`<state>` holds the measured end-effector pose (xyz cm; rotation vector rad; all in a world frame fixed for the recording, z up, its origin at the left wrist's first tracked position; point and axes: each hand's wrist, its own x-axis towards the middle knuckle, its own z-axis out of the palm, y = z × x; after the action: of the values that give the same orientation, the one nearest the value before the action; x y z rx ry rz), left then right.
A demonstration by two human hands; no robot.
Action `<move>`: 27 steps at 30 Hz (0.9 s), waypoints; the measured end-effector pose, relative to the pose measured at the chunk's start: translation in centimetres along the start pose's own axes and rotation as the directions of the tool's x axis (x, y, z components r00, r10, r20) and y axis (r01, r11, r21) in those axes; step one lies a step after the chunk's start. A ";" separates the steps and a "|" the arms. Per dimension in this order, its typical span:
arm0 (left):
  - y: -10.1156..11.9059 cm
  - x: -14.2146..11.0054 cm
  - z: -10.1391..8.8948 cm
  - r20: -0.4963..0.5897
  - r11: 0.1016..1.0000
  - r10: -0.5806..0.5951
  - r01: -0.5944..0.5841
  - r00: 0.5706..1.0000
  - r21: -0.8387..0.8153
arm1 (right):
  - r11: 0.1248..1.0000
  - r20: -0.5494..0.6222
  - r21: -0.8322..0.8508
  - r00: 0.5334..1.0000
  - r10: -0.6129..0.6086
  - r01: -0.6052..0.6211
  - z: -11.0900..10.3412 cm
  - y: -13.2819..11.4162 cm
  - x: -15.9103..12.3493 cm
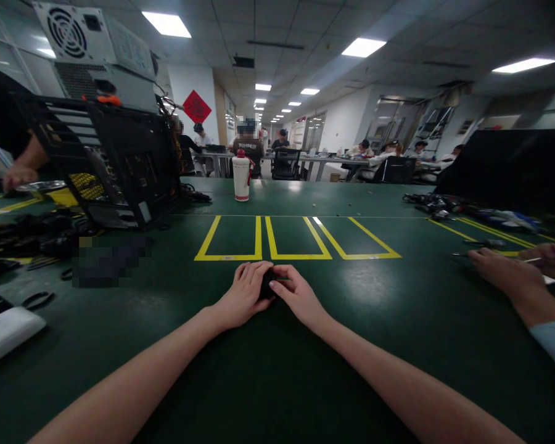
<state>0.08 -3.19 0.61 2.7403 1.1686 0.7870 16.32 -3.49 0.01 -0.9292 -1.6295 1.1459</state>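
A small black object (267, 285) sits between my two hands on the green tabletop, just in front of the yellow tape outlines. Most of it is covered by fingers, so its kind is unclear. My left hand (247, 288) curls over its left side, with the thumb at the near edge. From the right, my right hand (297, 295) holds it with bent fingers and thumb. Three yellow tape frames (300, 256) lie just beyond my hands.
At left stands a black computer case (124, 160) with power supplies (95, 37) on top. A white cup (241, 176) with a red lid is ahead. Cables (41, 240) and a white box (9, 333) lie left. Another person's hands (509, 271) work at right; a person's hand (25, 169) shows far left.
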 end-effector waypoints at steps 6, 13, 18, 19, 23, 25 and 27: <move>0.0 -0.1 -0.1 0.014 1.000 0.008 -0.008 1.000 -0.004 | 0.999 0.059 0.028 0.998 0.018 -0.020 -0.1 -0.2 -0.5; 0.0 0.0 -0.1 0.003 1.000 0.002 -0.002 1.000 0.001 | 0.999 -0.019 -0.014 0.999 -0.030 0.029 0.1 -0.2 -0.3; 0.1 -0.1 -0.2 0.016 1.000 0.006 -0.006 1.000 -0.004 | 0.999 0.038 -0.036 0.999 0.029 -0.028 -0.2 0.1 -0.2; 0.1 -0.1 -0.2 0.017 1.000 0.004 -0.004 1.000 -0.004 | 0.999 0.061 -0.016 0.998 0.029 -0.028 -0.2 0.1 -0.2; 0.1 -0.1 -0.2 0.015 1.000 -0.003 0.003 1.000 -0.005 | 0.999 0.077 0.048 0.997 0.006 -0.010 0.0 -0.1 -0.4; 0.0 -0.1 -0.1 0.009 1.000 0.000 0.000 1.000 -0.002 | 0.999 0.042 0.037 0.999 -0.012 0.010 0.1 -0.1 -0.3; 0.0 0.0 0.0 0.003 1.000 0.005 -0.005 1.000 0.005 | 0.999 0.009 0.020 1.000 -0.029 0.029 0.1 0.0 -0.1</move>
<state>0.04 -3.22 0.62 2.7482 1.1657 0.7809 16.28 -3.63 -0.08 -0.8857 -1.6309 1.1459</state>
